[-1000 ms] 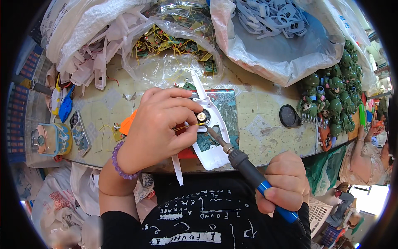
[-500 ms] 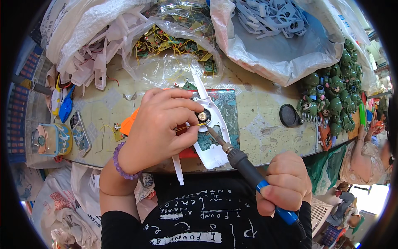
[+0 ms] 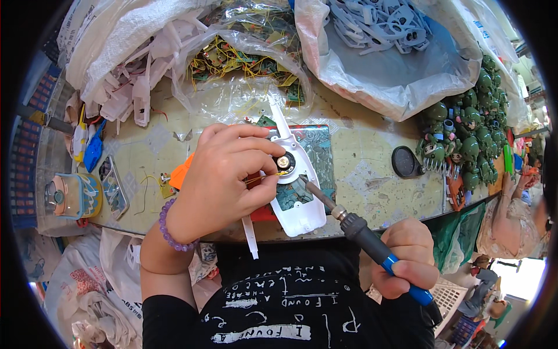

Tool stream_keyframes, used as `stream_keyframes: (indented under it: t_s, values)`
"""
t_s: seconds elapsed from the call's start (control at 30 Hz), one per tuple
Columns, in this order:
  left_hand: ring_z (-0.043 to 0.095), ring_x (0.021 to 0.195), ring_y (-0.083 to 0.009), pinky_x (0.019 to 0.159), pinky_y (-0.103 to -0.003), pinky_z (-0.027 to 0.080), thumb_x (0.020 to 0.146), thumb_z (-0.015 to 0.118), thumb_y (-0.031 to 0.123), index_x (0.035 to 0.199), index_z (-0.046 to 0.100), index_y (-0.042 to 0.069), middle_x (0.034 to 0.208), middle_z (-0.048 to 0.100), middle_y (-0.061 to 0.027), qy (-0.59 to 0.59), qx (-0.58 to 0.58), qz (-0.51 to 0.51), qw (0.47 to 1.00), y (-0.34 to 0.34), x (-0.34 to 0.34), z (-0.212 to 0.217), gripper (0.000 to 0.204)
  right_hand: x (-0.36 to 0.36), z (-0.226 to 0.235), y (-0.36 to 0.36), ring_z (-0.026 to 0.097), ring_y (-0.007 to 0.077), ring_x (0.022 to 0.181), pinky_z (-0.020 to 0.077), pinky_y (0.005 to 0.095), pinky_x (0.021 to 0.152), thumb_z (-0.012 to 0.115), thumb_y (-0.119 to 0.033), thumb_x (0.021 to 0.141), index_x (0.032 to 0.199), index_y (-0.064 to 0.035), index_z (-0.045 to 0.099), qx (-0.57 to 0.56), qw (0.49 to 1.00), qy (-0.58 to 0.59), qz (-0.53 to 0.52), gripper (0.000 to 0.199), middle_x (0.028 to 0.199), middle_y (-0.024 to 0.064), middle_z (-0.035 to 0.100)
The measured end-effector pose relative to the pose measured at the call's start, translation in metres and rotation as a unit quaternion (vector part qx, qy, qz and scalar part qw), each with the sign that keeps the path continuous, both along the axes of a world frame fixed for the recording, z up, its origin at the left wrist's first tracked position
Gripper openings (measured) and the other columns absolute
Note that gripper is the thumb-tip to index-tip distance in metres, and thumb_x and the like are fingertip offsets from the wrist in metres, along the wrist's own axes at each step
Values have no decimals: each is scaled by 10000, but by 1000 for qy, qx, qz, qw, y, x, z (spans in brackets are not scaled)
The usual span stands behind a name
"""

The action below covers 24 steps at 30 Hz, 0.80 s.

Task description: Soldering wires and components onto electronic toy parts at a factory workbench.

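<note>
At the far left of the worn, pale yellow-green worktop (image 3: 360,145) lie a small blue plastic part (image 3: 93,152) and a pale blue and yellow lidded container (image 3: 72,196), untouched.

The left hand (image 3: 224,180), a purple bead bracelet (image 3: 170,230) on its wrist, rests on the white moulded plastic housing (image 3: 296,200) at the near middle of the worktop. Thumb and forefinger close narrowly on a thin yellow wire (image 3: 264,178) and press it toward the small round metal disc (image 3: 283,163) seated in the housing. An orange plastic piece (image 3: 179,173) shows from under the hand.

Judgement: the housing is light, rigid and thin-walled; it would slide or tip if not pinned down, and is best held by its broad flat edges, away from the disc. The wire is limp and fine, easily pulled loose.

The right hand (image 3: 407,256) wraps fully around the blue handle of a black-and-blue soldering iron (image 3: 366,235), whose tip lies just beside the disc.

Farther right sit a flat black round cap (image 3: 405,161) and a heap of green toy figures (image 3: 465,139). Clear bags of parts (image 3: 383,52) line the far edge.
</note>
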<state>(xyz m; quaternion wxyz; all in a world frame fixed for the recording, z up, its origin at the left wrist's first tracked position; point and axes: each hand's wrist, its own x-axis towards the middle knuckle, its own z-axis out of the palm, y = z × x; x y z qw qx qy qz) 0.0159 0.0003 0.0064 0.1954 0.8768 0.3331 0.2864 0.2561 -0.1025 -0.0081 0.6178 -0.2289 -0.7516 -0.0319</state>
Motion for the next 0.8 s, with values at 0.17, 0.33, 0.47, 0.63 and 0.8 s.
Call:
stream_keyframes:
  t_s: [0.17, 0.33, 0.47, 0.63, 0.8]
  values:
    - [597, 1074, -259, 912, -409, 396, 700, 713, 72, 724, 654, 72, 983, 702, -32, 2, -6, -8, 1000, 0, -2, 2, 64, 2, 2, -8, 404, 130, 394, 285, 277, 368, 469, -341, 974, 893, -63, 429, -18, 998, 2, -58, 291, 546, 6, 463]
    - [588, 1091, -281, 902, -409, 395, 711, 740, 79, 859, 722, 69, 986, 692, -54, 15, 16, 13, 1000, -7, -12, 10, 149, 10, -1, -14, 428, 170, 405, 325, 302, 403, 452, -355, 986, 927, -75, 404, -49, 995, 26, -84, 290, 558, 35, 467]
    - [609, 1019, -262, 879, -398, 403, 699, 746, 76, 863, 726, 68, 929, 690, -54, -6, 13, 38, 999, -17, -12, 13, 165, 11, -4, -21, 449, 189, 433, 356, 317, 443, 441, -383, 992, 937, -88, 385, -81, 991, 36, -100, 306, 569, 38, 460]
    - [612, 762, -192, 789, -345, 397, 721, 748, 96, 849, 730, 75, 761, 664, -31, -43, -30, 61, 997, -18, -10, 7, 131, 11, -8, -21, 468, 188, 476, 380, 323, 487, 434, -408, 992, 943, -102, 379, -101, 986, 57, -117, 315, 600, 30, 450]
    - [609, 745, -191, 773, -339, 389, 724, 752, 96, 836, 724, 71, 730, 655, -37, -57, -43, 78, 994, -18, -4, 6, 118, 12, -10, -20, 461, 180, 471, 375, 320, 481, 443, -399, 991, 944, -98, 381, -103, 988, 62, -97, 311, 596, 29, 449]
